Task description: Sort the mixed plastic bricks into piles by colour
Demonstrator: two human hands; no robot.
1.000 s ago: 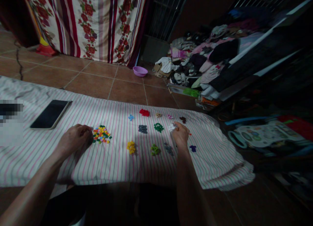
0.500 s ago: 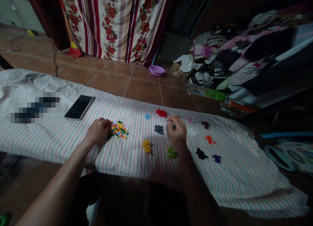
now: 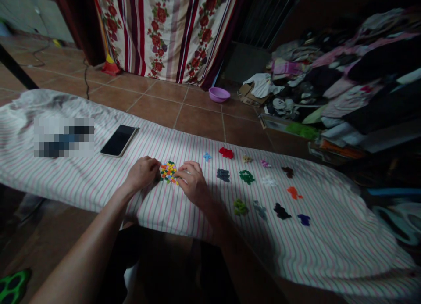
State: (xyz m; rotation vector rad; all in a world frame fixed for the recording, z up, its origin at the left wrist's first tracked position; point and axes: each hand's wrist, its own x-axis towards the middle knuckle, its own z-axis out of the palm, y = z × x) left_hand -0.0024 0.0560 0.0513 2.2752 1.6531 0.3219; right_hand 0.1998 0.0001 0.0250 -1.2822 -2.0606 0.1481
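Beside the left edge of a mixed pile of small coloured pieces (image 3: 169, 170) is my left hand (image 3: 144, 172), its fingers bent together; whatever they hold is too small to make out. My right hand (image 3: 191, 180) reaches over the pile's right edge with fingers apart, the tips touching the pieces. Single-colour heaps lie to the right: light blue (image 3: 207, 156), red (image 3: 226, 152), dark grey (image 3: 223, 175), dark green (image 3: 246, 177), lime green (image 3: 240, 207), white (image 3: 269, 181), black (image 3: 282, 211), orange (image 3: 294, 193) and others. The yellow heap is hidden behind my right arm.
A phone (image 3: 119, 141) lies on the striped cloth (image 3: 315, 242), left of the mixed pile. Farther left is a pixelated patch. Beyond the cloth, a purple basin (image 3: 219, 94) stands on the tiled floor, with heaped clothes (image 3: 348, 98) at the right.
My right hand has moved left from the dark green heap to the mixed pile, uncovering the dark green and light grey heaps. The view has shifted slightly, and my left hand stays beside the pile.
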